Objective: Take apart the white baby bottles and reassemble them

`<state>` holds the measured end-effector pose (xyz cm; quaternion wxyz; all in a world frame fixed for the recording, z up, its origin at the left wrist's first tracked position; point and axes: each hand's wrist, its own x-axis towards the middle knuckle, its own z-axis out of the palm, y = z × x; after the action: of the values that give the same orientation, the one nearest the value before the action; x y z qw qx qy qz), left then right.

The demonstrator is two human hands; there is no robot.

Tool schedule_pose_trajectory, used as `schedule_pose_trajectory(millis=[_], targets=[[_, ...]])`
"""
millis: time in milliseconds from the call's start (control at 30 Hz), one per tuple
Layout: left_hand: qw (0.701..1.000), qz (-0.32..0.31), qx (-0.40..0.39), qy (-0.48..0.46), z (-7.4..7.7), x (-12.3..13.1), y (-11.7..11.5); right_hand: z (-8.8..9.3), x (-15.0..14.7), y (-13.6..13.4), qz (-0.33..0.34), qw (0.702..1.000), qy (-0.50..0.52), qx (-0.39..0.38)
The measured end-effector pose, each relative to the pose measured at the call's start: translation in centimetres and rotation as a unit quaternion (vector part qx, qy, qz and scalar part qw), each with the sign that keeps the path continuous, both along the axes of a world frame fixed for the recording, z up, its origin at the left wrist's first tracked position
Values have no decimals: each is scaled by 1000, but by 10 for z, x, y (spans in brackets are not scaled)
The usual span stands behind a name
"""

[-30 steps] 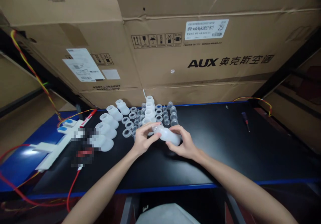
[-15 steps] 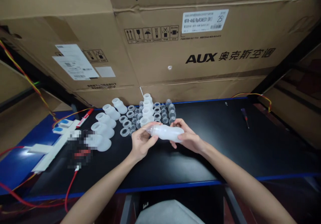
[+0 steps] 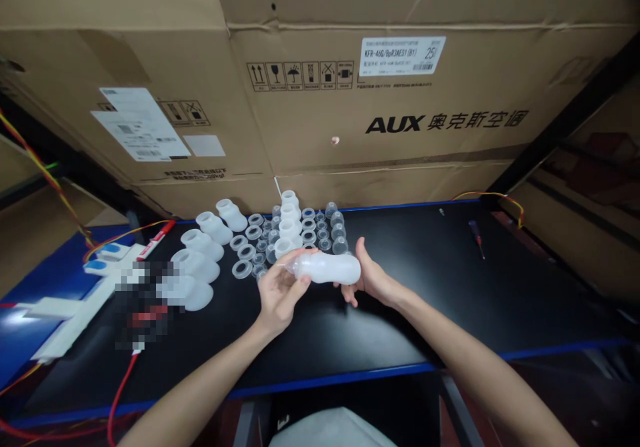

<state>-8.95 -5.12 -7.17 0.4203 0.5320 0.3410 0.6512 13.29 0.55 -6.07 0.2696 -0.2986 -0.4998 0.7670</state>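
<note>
A translucent white baby bottle lies sideways above the front of the table, its clear teat end pointing left. My left hand is wrapped round the collar end, thumb in front and fingers behind. At the bottle's base my right hand is open, with the thumb raised and the fingers spread below; some fingertips are partly hidden by the bottle, so I cannot tell whether they touch it. Just behind stand a column of white bottle bodies, rings, small clear parts and clear domed caps.
Several more bottle bodies stand in a slanting row at left. Beyond them are a white power strip, a red marker and a red cable. A screwdriver lies at right. A large cardboard box walls off the back.
My right hand has let go of the bottle's base, its thumb lifting away and its fingers opening. My left hand keeps its hold. The whole view has shifted slightly.
</note>
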Motion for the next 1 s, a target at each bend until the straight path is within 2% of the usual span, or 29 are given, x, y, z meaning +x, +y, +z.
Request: schedule_pose_trajectory(millis=[67, 133, 233, 333, 400, 500, 567, 633, 733, 800, 867, 1000], targets=[[1000, 17, -5, -19, -3, 1, 1, 3, 3, 2, -97, 991, 45, 81], [999, 31, -14, -41, -4, 1, 4, 9, 8, 4, -154, 970, 79, 169], [997, 41, -24, -65, -4, 0, 9, 18, 15, 6, -125, 962, 97, 224], [996, 39, -18, -72, -2, -1, 11, 20, 16, 6, -106, 969, 87, 208], [998, 31, -8, -61, -2, -2, 11, 16, 13, 5, -97, 980, 63, 160], [999, 14, -4, -35, -4, -4, 10, 7, 6, 4, -41, 996, 39, 67], [999, 20, -9, -31, -5, -5, 10, 4, 4, 3, -17, 998, 49, 42], [998, 38, -14, -39, -6, -5, 12, 3, 4, 2, -41, 994, 76, 70], [997, 56, -18, -56, -5, -5, 16, 6, 8, 2, -83, 976, 99, 174], [996, 57, -20, -62, -4, -5, 17, 9, 11, 2, -85, 968, 95, 217], [996, 58, -19, -64, -2, -5, 17, 11, 13, 2, -80, 969, 89, 215], [996, 58, -8, -71, 1, -5, 16, 14, 13, 1, -39, 984, 76, 156]])
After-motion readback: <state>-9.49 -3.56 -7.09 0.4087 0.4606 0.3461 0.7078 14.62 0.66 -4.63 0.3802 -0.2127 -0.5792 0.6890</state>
